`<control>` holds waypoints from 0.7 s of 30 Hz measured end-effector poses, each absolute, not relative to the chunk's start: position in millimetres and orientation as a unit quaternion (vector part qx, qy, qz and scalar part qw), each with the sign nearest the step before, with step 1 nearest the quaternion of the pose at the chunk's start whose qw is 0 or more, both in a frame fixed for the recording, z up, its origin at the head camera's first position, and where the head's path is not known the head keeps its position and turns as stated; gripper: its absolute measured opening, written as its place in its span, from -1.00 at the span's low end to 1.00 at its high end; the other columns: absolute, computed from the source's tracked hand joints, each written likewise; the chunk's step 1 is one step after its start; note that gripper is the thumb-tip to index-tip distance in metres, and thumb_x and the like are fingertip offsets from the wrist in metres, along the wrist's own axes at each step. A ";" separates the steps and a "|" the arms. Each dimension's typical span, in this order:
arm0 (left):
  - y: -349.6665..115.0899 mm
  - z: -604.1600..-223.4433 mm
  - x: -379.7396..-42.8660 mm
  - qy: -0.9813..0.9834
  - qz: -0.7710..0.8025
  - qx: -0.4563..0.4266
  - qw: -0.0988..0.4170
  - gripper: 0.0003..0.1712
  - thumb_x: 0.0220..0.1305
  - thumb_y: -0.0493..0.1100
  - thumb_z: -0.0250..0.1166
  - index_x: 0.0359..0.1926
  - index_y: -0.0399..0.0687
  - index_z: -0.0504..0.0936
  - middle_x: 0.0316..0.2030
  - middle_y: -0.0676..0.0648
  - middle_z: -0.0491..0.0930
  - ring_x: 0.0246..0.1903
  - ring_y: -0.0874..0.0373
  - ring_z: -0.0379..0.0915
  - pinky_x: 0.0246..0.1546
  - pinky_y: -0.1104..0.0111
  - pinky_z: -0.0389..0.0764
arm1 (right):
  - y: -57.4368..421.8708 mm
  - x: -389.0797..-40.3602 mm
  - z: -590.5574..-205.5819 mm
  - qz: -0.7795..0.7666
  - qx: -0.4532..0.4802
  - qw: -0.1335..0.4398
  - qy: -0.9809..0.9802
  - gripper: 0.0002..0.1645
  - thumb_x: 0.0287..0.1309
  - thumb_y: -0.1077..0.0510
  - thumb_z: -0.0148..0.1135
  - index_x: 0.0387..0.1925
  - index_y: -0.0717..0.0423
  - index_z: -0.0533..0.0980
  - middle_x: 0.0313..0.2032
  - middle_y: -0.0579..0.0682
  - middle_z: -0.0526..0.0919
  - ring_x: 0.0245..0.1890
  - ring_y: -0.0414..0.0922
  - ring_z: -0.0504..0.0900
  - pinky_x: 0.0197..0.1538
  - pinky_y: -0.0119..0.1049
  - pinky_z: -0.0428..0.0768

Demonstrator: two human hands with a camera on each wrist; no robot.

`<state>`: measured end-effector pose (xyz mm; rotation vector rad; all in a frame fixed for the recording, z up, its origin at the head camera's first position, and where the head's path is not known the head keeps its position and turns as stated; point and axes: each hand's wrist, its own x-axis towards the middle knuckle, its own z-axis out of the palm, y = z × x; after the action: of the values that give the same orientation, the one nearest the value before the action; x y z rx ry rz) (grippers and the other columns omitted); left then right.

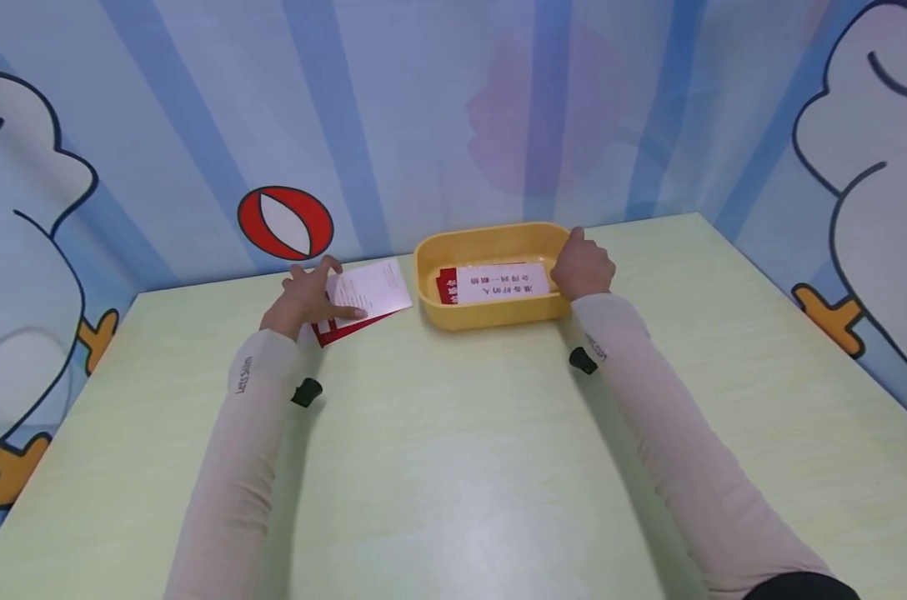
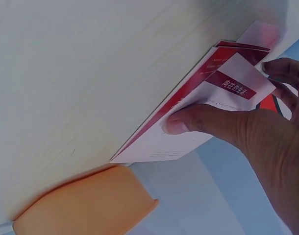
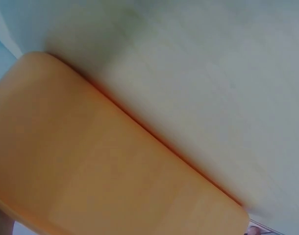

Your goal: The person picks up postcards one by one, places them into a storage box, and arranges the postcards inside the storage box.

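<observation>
**Yellow tub [image 1: 491, 318] and its surroundings**

Desk [image 1: 438, 467], pale, wood-grained: extends well in front of the tub and carries it.

Sleeves [image 1: 247, 458], pale, one pair: reaching in from the tub's near side; lettering at the cuffs.

Left hand [image 1: 303, 300], left of the tub: spread, fingers apart, thumb laid on the face of a white card [image 1: 374, 285].

White card, printed: just left of the tub, not inside; red card [image 1: 337, 333] underneath, its lower edge showing.

Right hand [image 1: 583, 267], at the tub's right end: curled over the rim, gripping it.

White slip [image 1: 502, 283], Chinese characters, lying inside the tub; red pieces [image 1: 446, 287] protrude at its left.

Wall [image 1: 423, 125], blue-striped, behind the tub; painted red-and-white ball [image 1: 257, 223] on it, left of the tub.
</observation>
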<state>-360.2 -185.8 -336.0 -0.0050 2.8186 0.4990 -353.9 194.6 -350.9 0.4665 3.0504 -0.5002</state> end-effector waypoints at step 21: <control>-199.2 -347.7 -379.3 0.950 0.255 -0.002 0.181 -0.43 0.45 -0.15 0.04 0.42 -0.01 0.18 0.41 -0.27 0.11 0.32 -0.18 0.03 0.38 -0.19 0.18 | 193.4 -357.0 -353.0 -0.158 0.151 0.010 0.976 -0.38 0.32 0.12 0.02 0.30 0.31 0.13 -0.03 0.30 0.57 -0.06 0.20 0.64 0.04 0.10 0.62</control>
<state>-379.3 -199.2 -347.7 -0.0063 2.6835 0.7201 -357.0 193.4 -353.0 0.4709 3.0458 -0.4936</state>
